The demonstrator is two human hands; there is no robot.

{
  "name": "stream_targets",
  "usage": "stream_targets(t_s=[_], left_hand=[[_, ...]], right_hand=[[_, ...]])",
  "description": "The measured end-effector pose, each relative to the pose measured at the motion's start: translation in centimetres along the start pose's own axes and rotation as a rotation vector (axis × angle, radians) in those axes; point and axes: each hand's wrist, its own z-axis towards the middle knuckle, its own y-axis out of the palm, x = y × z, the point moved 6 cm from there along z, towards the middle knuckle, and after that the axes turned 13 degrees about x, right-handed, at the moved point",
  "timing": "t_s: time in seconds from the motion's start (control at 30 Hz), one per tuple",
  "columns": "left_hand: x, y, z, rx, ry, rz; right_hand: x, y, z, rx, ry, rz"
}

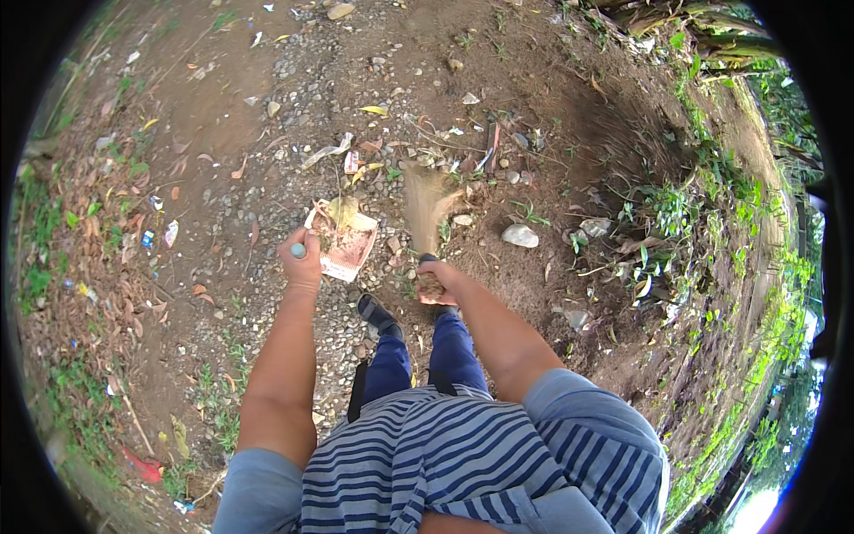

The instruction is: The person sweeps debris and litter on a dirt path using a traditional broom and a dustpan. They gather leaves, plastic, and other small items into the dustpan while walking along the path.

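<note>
My left hand (304, 267) is closed around the handle of a small pale dustpan (345, 269), its pale-green grip end poking out of the fist. Dirt and a dry yellowish leaf (342, 211) lie in the pan, which is held low over the pebbly ground. In my right hand (445, 283) is a soft tan broom (429, 191), gripped by its handle. The broom's bristles fan out away from me, smeared by motion, right of the pan and apart from it. Just beyond them is a line of litter and leaves (467, 165).
A red-and-white wrapper (351, 162) lies beyond the dustpan. To the right of the broom sits a pale stone (520, 235). Weeds (676, 209) edge the right side, and dry leaves with scattered litter (171, 233) cover the left. My feet (381, 316) stand close behind my hands.
</note>
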Motion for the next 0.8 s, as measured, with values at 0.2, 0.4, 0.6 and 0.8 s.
stream_targets(t_s=[0.2,0.4,0.6,0.8], left_hand=[[0.6,0.3,0.1,-0.017,-0.041,-0.019],[1.5,-1.8,0.4,0.039,0.027,0.038],[1.4,-2.5,0.4,0.108,-0.013,0.029],[2.2,-0.7,1.4,0.174,0.012,0.031]], right_hand=[[0.4,4.4,-5.6,-0.331,-0.116,-0.416],[-0.7,-1.6,-8.8,-0.102,-0.344,-0.108],[-6.0,-4.0,-1.0,0.256,-0.129,0.444],[-7.4,4.7,1.1,-0.070,0.074,-0.190]])
